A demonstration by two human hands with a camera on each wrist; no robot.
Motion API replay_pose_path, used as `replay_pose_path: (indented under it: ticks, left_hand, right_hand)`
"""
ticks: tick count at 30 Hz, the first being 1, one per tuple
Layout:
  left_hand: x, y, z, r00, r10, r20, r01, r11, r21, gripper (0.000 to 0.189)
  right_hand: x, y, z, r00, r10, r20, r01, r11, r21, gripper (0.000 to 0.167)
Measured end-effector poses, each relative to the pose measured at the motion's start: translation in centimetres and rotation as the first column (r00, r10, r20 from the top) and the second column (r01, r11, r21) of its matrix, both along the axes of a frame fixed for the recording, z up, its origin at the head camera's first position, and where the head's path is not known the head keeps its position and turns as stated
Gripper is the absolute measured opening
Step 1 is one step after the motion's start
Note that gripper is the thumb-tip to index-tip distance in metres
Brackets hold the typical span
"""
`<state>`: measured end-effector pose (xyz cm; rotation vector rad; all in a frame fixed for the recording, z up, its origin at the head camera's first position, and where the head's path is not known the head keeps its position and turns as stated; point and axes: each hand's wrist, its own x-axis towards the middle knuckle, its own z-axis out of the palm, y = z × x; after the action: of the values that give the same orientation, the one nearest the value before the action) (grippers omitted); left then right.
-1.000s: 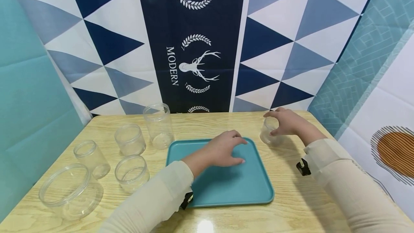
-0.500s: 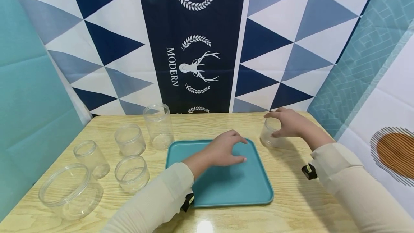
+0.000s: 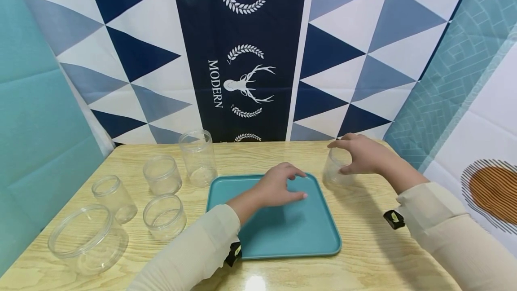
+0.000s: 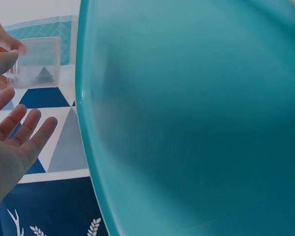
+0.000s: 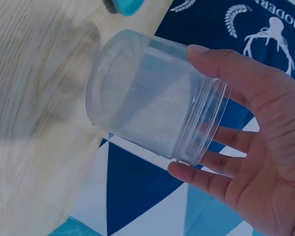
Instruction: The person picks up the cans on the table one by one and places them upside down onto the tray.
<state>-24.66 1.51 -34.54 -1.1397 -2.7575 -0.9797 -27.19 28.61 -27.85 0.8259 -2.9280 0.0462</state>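
My right hand (image 3: 365,154) grips a clear plastic jar (image 3: 334,170) near its rim at the back right of the table. In the right wrist view, thumb and fingers (image 5: 211,179) lie on opposite sides of the threaded mouth of this jar (image 5: 147,93). Whether its base touches the wood, I cannot tell. Over the teal tray (image 3: 291,237) hovers my left hand (image 3: 278,187), holding nothing, its thumb apart from loosely bent fingers. The left wrist view has the left hand (image 4: 12,147) beside the tray's edge, with the gripped jar (image 4: 39,61) beyond.
On the left stand several clear open jars: a tall one (image 3: 199,160), a wide one (image 3: 90,241), a narrow one (image 3: 115,199) and two short ones, one behind (image 3: 163,175) and one in front (image 3: 164,219). Patterned cloth (image 3: 242,57) hangs behind the wooden table (image 3: 282,154).
The right forearm has swung outward to the right, while the hand and jar have shifted only very slightly left. The left hand has barely moved over the tray.
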Motion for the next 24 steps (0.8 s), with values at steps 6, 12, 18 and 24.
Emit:
replay_pose_path:
  ticks: [6,12,18,24]
  left_hand:
    - [0.1,-0.2,-0.3,0.995,0.025,0.099,-0.037,0.992,0.121,0.045]
    - [0.3,-0.6,-0.5,0.987,0.039,0.158,-0.072,0.975,0.21,0.043]
    - [0.6,-0.9,-0.7,0.973,0.027,0.227,-0.101,0.943,0.318,0.04]
    - [0.7,-1.1,-1.1,0.957,0.039,0.287,-0.155,0.906,0.393,0.038]
  right_hand:
    - [1.5,-1.1,0.8,1.0,0.012,-0.014,-0.011,1.0,0.02,0.063]
    - [2.6,-2.0,1.2,0.996,0.067,-0.05,-0.067,0.998,0.013,0.063]
    - [3.5,-2.7,1.5,0.988,0.118,-0.097,-0.118,0.993,0.002,0.064]
    - [4.4,-3.3,1.8,0.981,0.154,-0.118,-0.156,0.988,-0.009,0.065]
